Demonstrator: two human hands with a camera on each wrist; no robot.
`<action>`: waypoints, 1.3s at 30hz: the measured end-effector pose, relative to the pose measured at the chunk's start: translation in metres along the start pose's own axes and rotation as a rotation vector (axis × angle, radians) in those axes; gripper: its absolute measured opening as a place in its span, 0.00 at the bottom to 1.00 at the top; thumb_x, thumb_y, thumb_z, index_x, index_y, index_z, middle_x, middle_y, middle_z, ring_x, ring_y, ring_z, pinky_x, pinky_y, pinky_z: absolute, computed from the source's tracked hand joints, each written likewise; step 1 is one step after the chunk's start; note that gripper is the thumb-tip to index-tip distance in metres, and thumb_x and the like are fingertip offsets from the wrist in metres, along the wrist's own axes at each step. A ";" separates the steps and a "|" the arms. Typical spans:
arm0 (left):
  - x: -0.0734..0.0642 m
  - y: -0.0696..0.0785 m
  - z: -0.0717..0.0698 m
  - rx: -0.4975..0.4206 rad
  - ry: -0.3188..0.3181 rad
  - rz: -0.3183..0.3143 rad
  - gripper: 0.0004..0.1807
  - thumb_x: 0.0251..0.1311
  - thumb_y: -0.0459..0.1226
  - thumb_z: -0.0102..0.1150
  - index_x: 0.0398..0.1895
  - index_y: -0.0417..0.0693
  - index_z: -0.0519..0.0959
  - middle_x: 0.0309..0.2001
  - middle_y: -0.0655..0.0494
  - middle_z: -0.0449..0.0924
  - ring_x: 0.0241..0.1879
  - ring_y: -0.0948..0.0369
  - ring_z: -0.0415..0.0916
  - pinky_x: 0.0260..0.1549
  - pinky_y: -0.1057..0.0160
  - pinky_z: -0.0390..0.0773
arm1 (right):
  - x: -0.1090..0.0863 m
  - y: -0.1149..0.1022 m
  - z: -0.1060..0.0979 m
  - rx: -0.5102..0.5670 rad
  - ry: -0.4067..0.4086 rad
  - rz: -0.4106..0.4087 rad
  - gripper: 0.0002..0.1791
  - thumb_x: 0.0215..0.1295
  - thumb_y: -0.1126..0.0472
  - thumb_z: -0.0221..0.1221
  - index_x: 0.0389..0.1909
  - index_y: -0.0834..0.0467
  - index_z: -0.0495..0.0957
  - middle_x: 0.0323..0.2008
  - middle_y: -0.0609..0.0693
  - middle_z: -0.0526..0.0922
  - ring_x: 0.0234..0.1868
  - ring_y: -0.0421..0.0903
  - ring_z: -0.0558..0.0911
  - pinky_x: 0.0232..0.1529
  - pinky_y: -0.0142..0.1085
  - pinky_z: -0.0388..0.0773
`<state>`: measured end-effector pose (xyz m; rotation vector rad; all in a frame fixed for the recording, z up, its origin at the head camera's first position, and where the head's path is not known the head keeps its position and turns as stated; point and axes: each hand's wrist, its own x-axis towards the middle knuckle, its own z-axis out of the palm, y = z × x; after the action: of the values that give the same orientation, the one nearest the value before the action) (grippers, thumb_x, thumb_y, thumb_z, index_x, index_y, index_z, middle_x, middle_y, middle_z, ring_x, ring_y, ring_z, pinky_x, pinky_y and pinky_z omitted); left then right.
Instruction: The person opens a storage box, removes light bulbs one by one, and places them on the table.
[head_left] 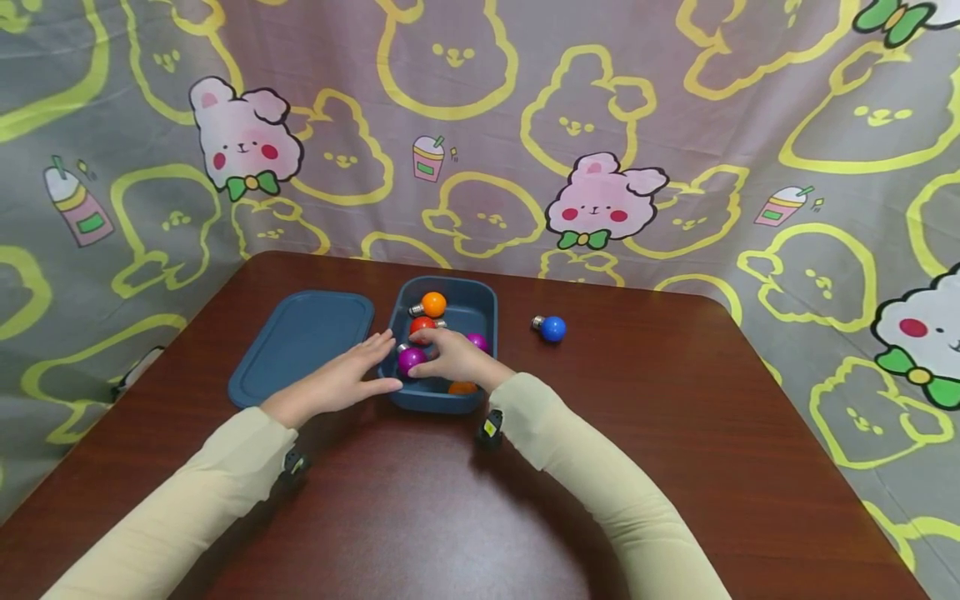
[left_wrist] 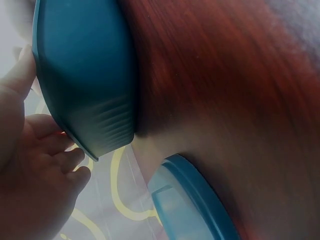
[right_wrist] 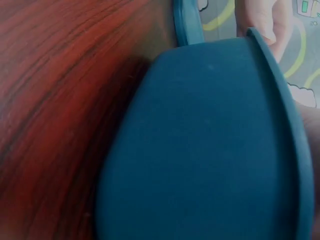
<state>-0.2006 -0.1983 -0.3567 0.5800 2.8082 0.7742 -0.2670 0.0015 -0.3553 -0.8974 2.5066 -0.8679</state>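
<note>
The right hand [head_left: 453, 354] is inside the box [head_left: 431, 402], with thumb and fingers curved about the near-left purple bulb [head_left: 412, 362]. The thumb lies over the globe, but whether the fingers really close on it I cannot tell; both wrist views hide this contact behind the walls. The left hand [head_left: 345, 379] holds nothing: its fingers are rather straight beside the rim, just left of the grip.

For good handling, I think the thumb and fingers should sit on opposite sides of the globe, with only light pressure, because such a smooth round surface may slip or roll. The red bulb [head_left: 422, 328] lies close to the fingertips on the far side, so a small, straight upward motion would be safer than a sideways one. The left hand could steady the rim if the box slides.

The purple bulb is round and glossy, with a bright reflection; its pale cap, partly visible, points away from the grip. Beyond the red bulb lies an orange bulb [head_left: 433, 304]. To the right of the grip, partly covered by the hand, is a second purple bulb [head_left: 477, 342], and nearer the person, another orange one [head_left: 462, 388].
</note>
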 end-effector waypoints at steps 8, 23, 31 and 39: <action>-0.001 0.000 -0.001 -0.011 -0.003 0.009 0.44 0.59 0.54 0.54 0.69 0.35 0.51 0.70 0.41 0.44 0.68 0.43 0.39 0.59 0.39 0.47 | 0.004 0.004 0.009 0.007 -0.034 0.016 0.32 0.55 0.54 0.66 0.61 0.54 0.67 0.56 0.53 0.73 0.43 0.45 0.79 0.46 0.34 0.74; -0.002 -0.001 -0.002 -0.022 -0.008 0.018 0.44 0.60 0.53 0.54 0.69 0.35 0.52 0.70 0.41 0.43 0.68 0.43 0.39 0.60 0.40 0.46 | 0.004 0.003 0.013 -0.010 0.026 -0.004 0.20 0.55 0.57 0.65 0.48 0.53 0.74 0.46 0.50 0.78 0.44 0.45 0.76 0.41 0.33 0.75; -0.002 0.001 -0.003 -0.009 -0.008 0.004 0.45 0.59 0.54 0.54 0.69 0.35 0.51 0.70 0.41 0.43 0.68 0.43 0.39 0.60 0.40 0.46 | -0.004 0.007 -0.003 0.035 0.063 -0.027 0.19 0.55 0.59 0.65 0.49 0.54 0.75 0.47 0.51 0.77 0.47 0.46 0.75 0.42 0.33 0.75; -0.002 0.002 -0.003 -0.012 -0.009 0.000 0.44 0.60 0.52 0.55 0.69 0.35 0.51 0.70 0.41 0.43 0.68 0.43 0.39 0.61 0.42 0.46 | -0.021 0.008 -0.040 0.167 0.134 -0.036 0.18 0.57 0.62 0.64 0.49 0.52 0.75 0.48 0.51 0.76 0.48 0.49 0.74 0.38 0.34 0.78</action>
<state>-0.1986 -0.1986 -0.3531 0.5800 2.7930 0.7865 -0.2742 0.0376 -0.3280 -0.8577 2.4896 -1.1651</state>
